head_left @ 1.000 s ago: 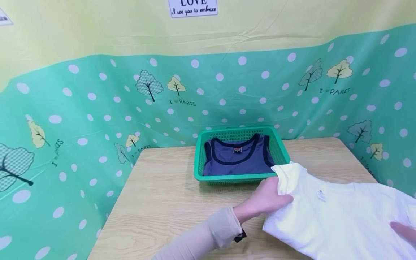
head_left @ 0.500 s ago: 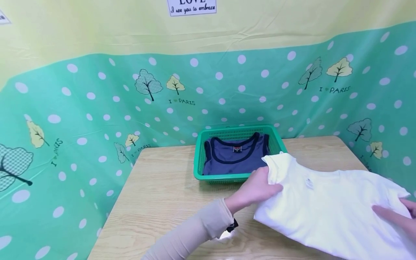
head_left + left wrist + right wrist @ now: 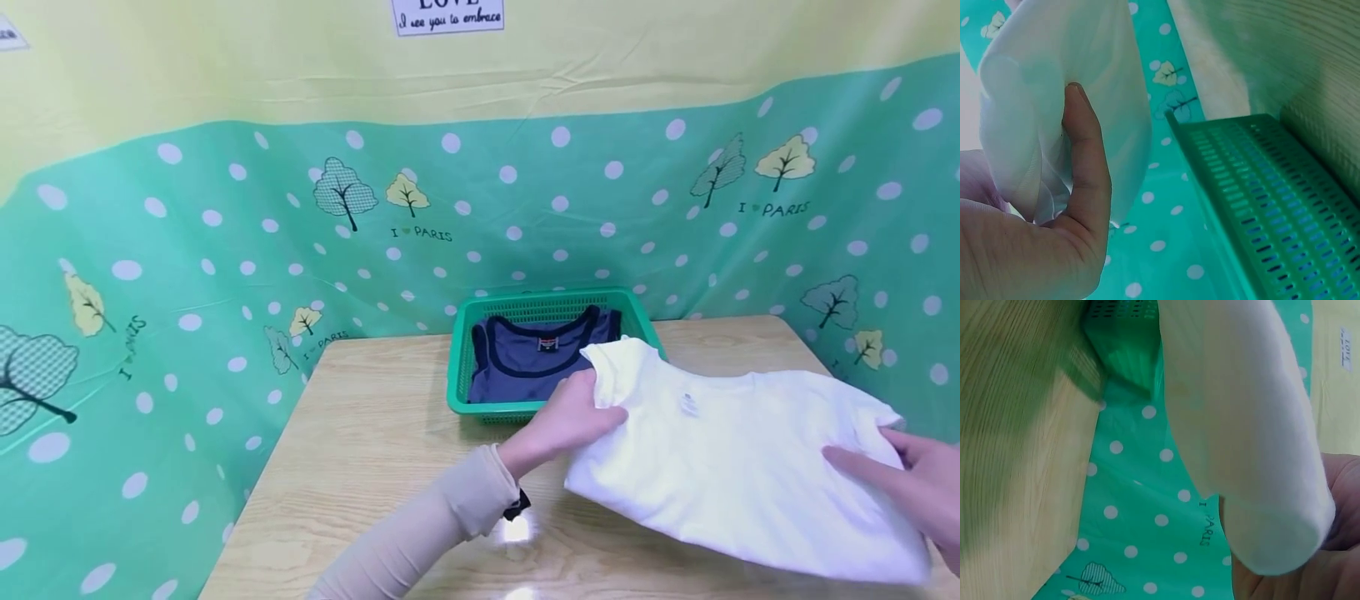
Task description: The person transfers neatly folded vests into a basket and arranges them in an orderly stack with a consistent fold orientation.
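Note:
A folded white T-shirt [image 3: 727, 467] is held up by both hands over the right side of the table, its neckline with a small label facing up. My left hand [image 3: 566, 421] pinches the shirt's left shoulder; in the left wrist view a finger [image 3: 1088, 162] lies along the cloth. At the opposite shoulder my right hand [image 3: 911, 483] pinches the other side, thumb on top. The shirt's upper left corner overlaps the green basket [image 3: 457, 367] in the head view. Inside that basket lies a folded blue tank top [image 3: 517, 385] with dark trim, its right part covered by the shirt.
The wooden table [image 3: 360, 433] extends left of the basket and in front of it. Behind and at both sides hangs a green and yellow curtain [image 3: 510, 208] with dots and trees, close to the basket's back rim.
Both hands have carried the white T-shirt leftward and up, closer to the basket. The right hand has come further into the head view. The basket and tank top stay put.

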`<state>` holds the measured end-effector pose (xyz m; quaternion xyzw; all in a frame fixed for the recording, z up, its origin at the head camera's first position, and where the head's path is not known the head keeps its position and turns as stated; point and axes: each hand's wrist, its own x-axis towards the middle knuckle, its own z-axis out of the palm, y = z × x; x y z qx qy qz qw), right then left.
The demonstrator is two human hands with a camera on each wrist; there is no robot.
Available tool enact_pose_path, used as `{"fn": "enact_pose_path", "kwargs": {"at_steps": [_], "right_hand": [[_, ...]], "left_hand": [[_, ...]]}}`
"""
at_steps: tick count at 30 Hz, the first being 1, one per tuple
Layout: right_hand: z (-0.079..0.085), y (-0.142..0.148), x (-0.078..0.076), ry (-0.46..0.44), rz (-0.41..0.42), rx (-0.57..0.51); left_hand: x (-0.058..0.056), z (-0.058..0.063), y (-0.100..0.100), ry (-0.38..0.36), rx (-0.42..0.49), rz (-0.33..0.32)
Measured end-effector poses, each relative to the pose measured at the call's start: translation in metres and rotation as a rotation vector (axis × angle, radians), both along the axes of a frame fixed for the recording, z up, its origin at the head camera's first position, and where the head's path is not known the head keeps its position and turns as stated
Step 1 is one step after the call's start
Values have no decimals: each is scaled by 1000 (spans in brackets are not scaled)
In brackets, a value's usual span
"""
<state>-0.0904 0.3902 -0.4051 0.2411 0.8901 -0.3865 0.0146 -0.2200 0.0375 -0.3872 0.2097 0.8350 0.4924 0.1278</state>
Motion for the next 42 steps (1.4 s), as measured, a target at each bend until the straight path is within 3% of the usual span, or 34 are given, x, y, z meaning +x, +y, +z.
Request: {"fn": "enact_pose_path", "kwargs": {"at_steps": [8, 22, 42], "right_hand": [[11, -14, -14, 47, 61, -22], [23, -34, -41, 132, 186, 25], [28, -64, -84, 113, 332, -41]], "left_hand": [[-8, 1, -15, -9, 51, 10], [-22, 3, -39, -6, 31, 74], [-38, 16, -76, -59, -12, 188]]}}
